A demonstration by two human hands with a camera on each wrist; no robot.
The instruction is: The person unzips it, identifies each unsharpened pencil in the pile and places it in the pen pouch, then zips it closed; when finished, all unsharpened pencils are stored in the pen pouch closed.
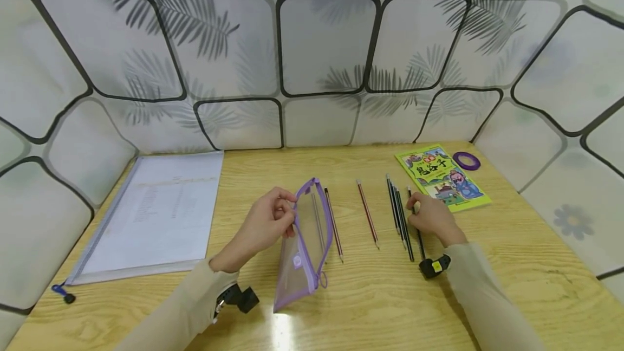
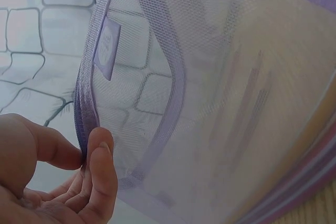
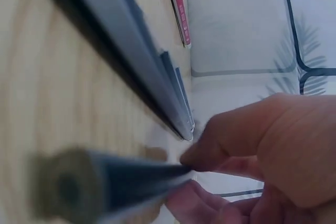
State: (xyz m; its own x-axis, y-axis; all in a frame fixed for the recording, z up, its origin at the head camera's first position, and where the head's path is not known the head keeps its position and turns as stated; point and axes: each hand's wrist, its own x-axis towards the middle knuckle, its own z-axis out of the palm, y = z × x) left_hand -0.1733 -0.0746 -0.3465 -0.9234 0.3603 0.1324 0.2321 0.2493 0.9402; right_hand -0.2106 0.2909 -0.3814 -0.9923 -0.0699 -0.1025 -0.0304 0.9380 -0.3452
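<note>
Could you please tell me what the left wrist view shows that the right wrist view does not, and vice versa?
Only the left wrist view shows the left hand pinching the edge of the purple mesh pouch. Only the right wrist view shows the right hand holding a dark pencil. Both show the wooden tabletop and patterned backdrop.

folder (image 1: 156,215) L | pouch (image 1: 294,278) ctr | pencils (image 1: 402,221) ctr-R | bk (image 1: 441,179) far R

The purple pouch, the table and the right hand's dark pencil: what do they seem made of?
Purple pouch: probably nylon or plastic mesh, matte; its sheer weave shows. Table: wood or printed laminate, somewhat glossy; grain and a bright reflection show. Dark pencil: likely painted wood; its blurred end shows a pale ring round a dark core.
</note>
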